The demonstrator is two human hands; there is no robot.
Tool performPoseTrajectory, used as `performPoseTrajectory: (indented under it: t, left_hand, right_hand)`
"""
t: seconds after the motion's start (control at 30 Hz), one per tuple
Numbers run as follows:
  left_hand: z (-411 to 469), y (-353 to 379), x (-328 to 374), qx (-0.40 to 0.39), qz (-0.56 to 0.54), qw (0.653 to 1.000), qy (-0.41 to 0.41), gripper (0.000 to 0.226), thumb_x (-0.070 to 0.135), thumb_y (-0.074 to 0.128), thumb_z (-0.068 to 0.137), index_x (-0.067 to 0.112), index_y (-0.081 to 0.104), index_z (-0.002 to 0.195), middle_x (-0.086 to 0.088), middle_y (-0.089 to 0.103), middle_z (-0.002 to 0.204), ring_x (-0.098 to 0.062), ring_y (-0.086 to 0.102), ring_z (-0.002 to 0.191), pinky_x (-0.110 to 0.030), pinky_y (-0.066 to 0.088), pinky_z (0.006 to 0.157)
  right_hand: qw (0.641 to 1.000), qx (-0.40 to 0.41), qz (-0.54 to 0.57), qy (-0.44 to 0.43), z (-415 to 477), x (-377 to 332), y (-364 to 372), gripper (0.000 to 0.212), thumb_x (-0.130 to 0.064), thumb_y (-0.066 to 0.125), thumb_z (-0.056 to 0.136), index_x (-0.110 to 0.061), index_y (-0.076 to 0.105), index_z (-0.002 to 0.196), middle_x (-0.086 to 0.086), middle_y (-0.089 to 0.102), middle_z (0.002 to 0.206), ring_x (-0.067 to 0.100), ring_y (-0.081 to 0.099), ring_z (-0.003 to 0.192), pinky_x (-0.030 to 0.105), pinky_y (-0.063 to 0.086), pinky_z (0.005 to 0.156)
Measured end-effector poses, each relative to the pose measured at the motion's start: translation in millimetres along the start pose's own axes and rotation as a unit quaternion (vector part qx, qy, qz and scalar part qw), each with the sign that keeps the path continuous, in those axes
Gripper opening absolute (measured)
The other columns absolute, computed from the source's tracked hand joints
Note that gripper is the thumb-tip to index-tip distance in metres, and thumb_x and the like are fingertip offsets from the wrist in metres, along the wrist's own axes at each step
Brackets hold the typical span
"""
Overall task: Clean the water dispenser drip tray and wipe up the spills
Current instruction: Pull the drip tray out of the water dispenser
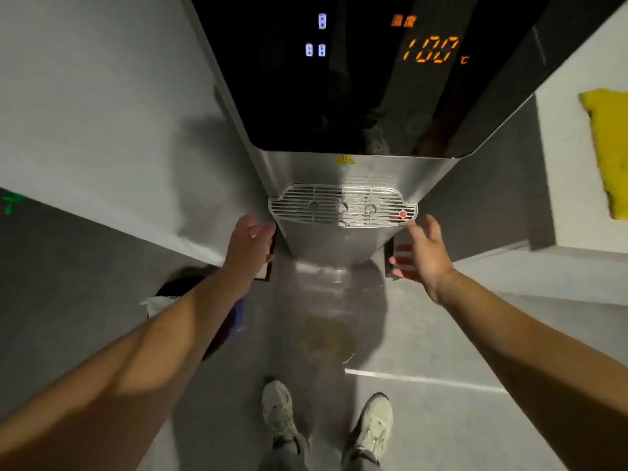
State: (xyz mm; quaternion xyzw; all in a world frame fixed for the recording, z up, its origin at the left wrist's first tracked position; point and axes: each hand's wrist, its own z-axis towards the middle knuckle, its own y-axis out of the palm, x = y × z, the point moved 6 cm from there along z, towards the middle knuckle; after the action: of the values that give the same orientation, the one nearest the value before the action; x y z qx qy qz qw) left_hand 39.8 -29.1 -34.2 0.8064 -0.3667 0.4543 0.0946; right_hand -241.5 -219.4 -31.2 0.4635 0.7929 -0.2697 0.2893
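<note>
A tall steel water dispenser (356, 171) stands in front of me, its black panel reading 100 °C. Its drip tray (342, 205), a grey slotted grille with a red dot at the right end, juts out from the steel front. My left hand (249, 248) is at the tray's left end, fingers apart, fingertips close to or touching its corner. My right hand (423, 254) hovers at the tray's right end, fingers spread, holding nothing. A yellowish spill (328, 339) lies on the grey floor below the dispenser.
A yellow cloth (608, 147) lies on a white ledge at the right. A dark bin (190, 300) with white paper in it sits at the left, partly behind my left forearm. Walls flank the dispenser on both sides. My two shoes (326, 423) stand on the floor below.
</note>
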Motion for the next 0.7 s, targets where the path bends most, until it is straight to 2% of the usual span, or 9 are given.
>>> performPoseTrajectory:
  t: [0.07, 0.17, 0.27, 0.3, 0.37, 0.43, 0.5, 0.63, 0.7]
  left_hand:
    - [20, 13, 6, 0.006, 0.009, 1.000, -0.007, 0.013, 0.032, 0.061, 0.100, 0.032, 0.053, 0.110, 0.004, 0.057, 0.103, -0.014, 0.060, 0.095, -0.038, 0.059, 0.079]
    - [41, 34, 10, -0.005, -0.016, 0.999, -0.030, 0.027, 0.036, 0.053, 0.105, 0.024, 0.054, 0.129, 0.004, 0.059, 0.109, -0.012, 0.059, 0.096, -0.040, 0.057, 0.086]
    - [41, 41, 6, 0.028, -0.019, 0.999, -0.009, 0.012, 0.029, 0.049, 0.107, 0.025, 0.059, 0.111, -0.003, 0.064, 0.102, -0.026, 0.061, 0.099, -0.048, 0.056, 0.093]
    - [39, 42, 5, 0.037, -0.022, 0.999, -0.005, 0.012, 0.027, 0.048, 0.107, 0.026, 0.060, 0.106, -0.007, 0.066, 0.105, -0.029, 0.062, 0.102, -0.051, 0.056, 0.097]
    - [37, 43, 1, 0.041, -0.038, 0.998, -0.010, 0.014, 0.025, 0.047, 0.107, 0.025, 0.061, 0.110, -0.012, 0.066, 0.118, -0.032, 0.064, 0.113, -0.053, 0.057, 0.101]
    - [34, 43, -4, 0.037, -0.062, 0.997, -0.026, 0.023, 0.023, 0.047, 0.107, 0.018, 0.060, 0.126, -0.012, 0.064, 0.129, -0.031, 0.062, 0.120, -0.051, 0.057, 0.101]
    - [31, 42, -10, 0.025, -0.075, 0.996, -0.036, 0.030, 0.021, 0.046, 0.108, 0.015, 0.057, 0.135, -0.012, 0.064, 0.131, -0.027, 0.064, 0.120, -0.047, 0.057, 0.103]
    - [8, 32, -15, 0.015, -0.076, 0.997, -0.023, 0.022, 0.016, 0.043, 0.108, 0.017, 0.064, 0.117, -0.011, 0.070, 0.120, -0.024, 0.069, 0.112, -0.037, 0.059, 0.097]
    - [-10, 24, -14, 0.017, -0.079, 0.997, -0.017, 0.021, 0.015, 0.044, 0.107, 0.015, 0.064, 0.115, -0.010, 0.071, 0.116, -0.023, 0.070, 0.108, -0.035, 0.060, 0.093]
  right_hand:
    - [1.000, -0.002, -0.019, 0.002, 20, -6, 6, 0.058, -0.059, 0.045, 0.099, -0.049, 0.023, 0.152, 0.015, 0.067, 0.100, 0.030, 0.067, 0.076, 0.042, 0.062, 0.065]
    - [0.999, -0.008, -0.036, 0.012, 40, -7, 14, 0.044, -0.065, 0.038, 0.099, -0.043, 0.039, 0.137, 0.019, 0.071, 0.110, 0.029, 0.069, 0.075, 0.041, 0.063, 0.062]
    - [1.000, 0.008, -0.021, 0.001, 44, 1, 19, 0.037, -0.064, 0.035, 0.100, -0.042, 0.044, 0.129, 0.015, 0.072, 0.105, 0.026, 0.070, 0.071, 0.032, 0.061, 0.051]
    - [1.000, 0.014, -0.015, -0.005, 44, 2, 19, 0.037, -0.063, 0.035, 0.101, -0.041, 0.044, 0.129, 0.014, 0.071, 0.103, 0.025, 0.070, 0.071, 0.031, 0.060, 0.050]
    - [1.000, 0.018, 0.001, -0.012, 42, 3, 20, 0.036, -0.061, 0.035, 0.102, -0.041, 0.045, 0.130, 0.011, 0.068, 0.099, 0.023, 0.067, 0.070, 0.030, 0.059, 0.050]
    - [1.000, 0.014, 0.014, -0.017, 39, 6, 21, 0.035, -0.060, 0.035, 0.102, -0.040, 0.044, 0.130, 0.009, 0.065, 0.097, 0.022, 0.064, 0.069, 0.029, 0.058, 0.050]
    - [1.000, 0.007, 0.019, -0.015, 34, 12, 21, 0.035, -0.060, 0.034, 0.102, -0.039, 0.043, 0.129, 0.011, 0.064, 0.097, 0.022, 0.062, 0.069, 0.029, 0.056, 0.050]
    - [1.000, -0.007, 0.023, -0.006, 10, 28, 17, 0.034, -0.061, 0.035, 0.102, -0.037, 0.041, 0.126, 0.011, 0.062, 0.094, 0.022, 0.060, 0.067, 0.029, 0.054, 0.050]
    - [1.000, -0.015, 0.025, -0.004, -14, 35, 14, 0.033, -0.060, 0.034, 0.102, -0.036, 0.041, 0.123, 0.010, 0.061, 0.093, 0.021, 0.059, 0.067, 0.028, 0.054, 0.051]
